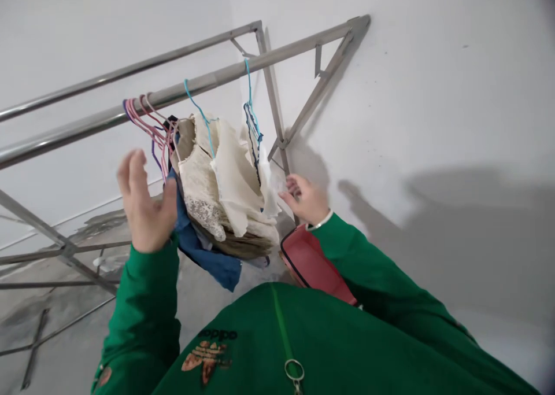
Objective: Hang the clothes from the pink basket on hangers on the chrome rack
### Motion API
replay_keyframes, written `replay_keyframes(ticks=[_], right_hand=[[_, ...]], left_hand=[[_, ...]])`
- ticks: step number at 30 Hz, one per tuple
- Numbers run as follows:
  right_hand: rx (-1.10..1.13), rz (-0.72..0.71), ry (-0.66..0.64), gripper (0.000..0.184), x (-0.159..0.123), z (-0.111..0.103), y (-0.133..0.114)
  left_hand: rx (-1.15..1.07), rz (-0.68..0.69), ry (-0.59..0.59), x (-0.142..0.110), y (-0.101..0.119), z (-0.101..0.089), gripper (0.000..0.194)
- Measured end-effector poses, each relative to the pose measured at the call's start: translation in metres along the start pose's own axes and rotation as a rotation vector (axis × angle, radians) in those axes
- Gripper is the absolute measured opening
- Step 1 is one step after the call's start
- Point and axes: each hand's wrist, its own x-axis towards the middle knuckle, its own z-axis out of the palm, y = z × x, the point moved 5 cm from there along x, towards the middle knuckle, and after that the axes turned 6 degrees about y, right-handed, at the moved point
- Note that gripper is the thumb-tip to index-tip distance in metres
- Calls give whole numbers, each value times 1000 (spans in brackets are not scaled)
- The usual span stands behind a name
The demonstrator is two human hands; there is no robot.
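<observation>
While both arms reach up in front of the chest, the left hand (pixel 145 201) stands open, its fingers (pixel 137 169) spread and gripping nothing, just beside a blue garment (pixel 203 256). The right hand (pixel 304 199) comes in from the right with its fingers half curled, close to the edge of a cream lace garment (pixel 217 175); whether they pinch the cloth or only sit beside it cannot be told. Both garments hang between the hands from pink wire hangers (pixel 147 126) and a blue wire hanger (pixel 200 106), hooked over the nearer rail of a steel drying rack (pixel 130 113). Green jacket sleeves (pixel 143 320) cover both forearms, and a red pouch (pixel 314 265) sits against the person's front, below the right hand. A white wall (pixel 433 94) rises on the right, behind the rack, with a concrete floor (pixel 56 320) on the left.
</observation>
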Motion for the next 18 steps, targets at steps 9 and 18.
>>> replay_keyframes(ticks=[9,18], right_hand=[[-389,-3,-79,32,40,19,-27],[-319,-11,-45,19,10,13,-14]], left_hand=[[-242,95,-237,-49,58,126,40],[-156,-34,-401,20,47,232,57]])
